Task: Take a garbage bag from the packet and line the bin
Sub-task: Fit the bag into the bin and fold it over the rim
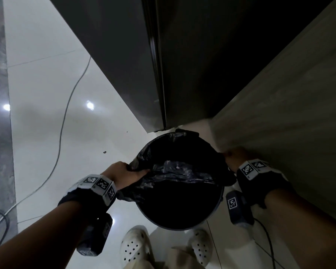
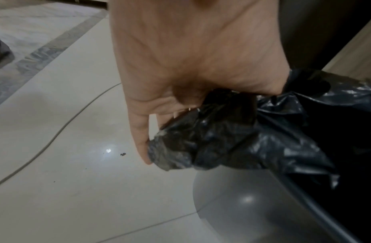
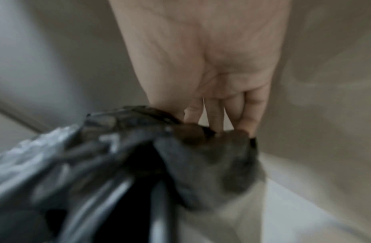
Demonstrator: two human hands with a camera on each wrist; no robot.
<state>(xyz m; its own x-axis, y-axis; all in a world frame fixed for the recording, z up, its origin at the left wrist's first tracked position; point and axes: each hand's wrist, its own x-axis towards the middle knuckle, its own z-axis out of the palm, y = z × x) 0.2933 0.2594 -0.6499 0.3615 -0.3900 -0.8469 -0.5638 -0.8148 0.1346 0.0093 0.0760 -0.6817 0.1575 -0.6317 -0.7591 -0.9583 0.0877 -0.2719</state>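
A round dark bin (image 1: 182, 224) stands on the floor in front of my feet. A black garbage bag (image 1: 178, 169) hangs open inside it, its mouth draped over the far rim. My left hand (image 1: 128, 172) grips a bunched edge of the garbage bag (image 2: 211, 139) at the bin's left side, fingers curled round the plastic. My right hand (image 1: 234, 157) grips the bag's edge at the right side, close to the wall; in the blurred right wrist view the fingers (image 3: 213, 113) curl round the garbage bag (image 3: 180, 148). The bin's near rim (image 2: 309, 205) shows bare. No packet is in view.
A dark cabinet (image 1: 136, 61) rises just behind the bin, and a beige wall (image 1: 291, 117) stands close on the right. A thin cable (image 1: 66, 111) runs across the glossy white tiled floor (image 1: 47, 133) on the left. White perforated clogs (image 1: 134, 249) stand below the bin.
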